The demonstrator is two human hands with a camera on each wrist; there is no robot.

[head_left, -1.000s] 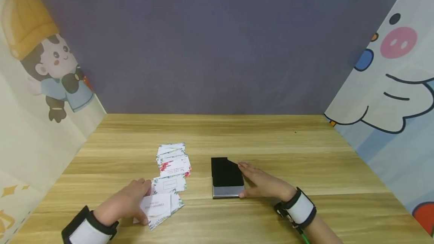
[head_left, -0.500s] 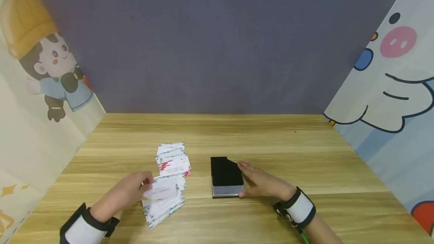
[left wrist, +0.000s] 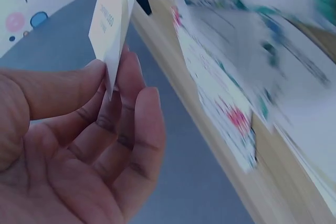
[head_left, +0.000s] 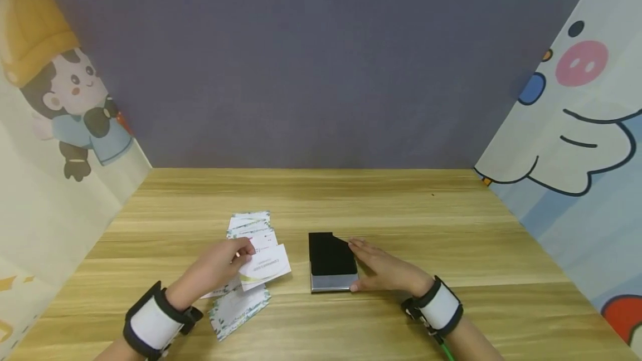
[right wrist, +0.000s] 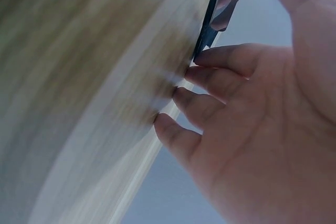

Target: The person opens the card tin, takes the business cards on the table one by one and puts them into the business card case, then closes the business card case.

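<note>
My left hand [head_left: 214, 267] pinches a white business card [head_left: 266, 266] between thumb and fingers, raised over a line of cards. The left wrist view shows this card [left wrist: 109, 19] edge-on between thumb and fingertips. Beneath it, overlapping business cards [head_left: 239, 310] with floral borders lie on the table, partly hidden by the hand. To their right is a flat card case [head_left: 332, 255], black with a silver strip at its near end. My right hand [head_left: 391, 272] rests along the case's right side, thumb near the lower corner and fingers extended at the upper one. Its fingertips touch the table in the right wrist view.
The wooden table [head_left: 401, 210] ends at a grey-blue panel [head_left: 311, 66] at the back. Side panels with cartoon prints stand left and right. A strap with a white patch [head_left: 156, 322] goes round the left wrist, and a similar strap [head_left: 438, 306] round the right.
My left hand has lifted a business card off the near cards and carried it right and forward, toward the case. The right hand and the case have stayed in place.
</note>
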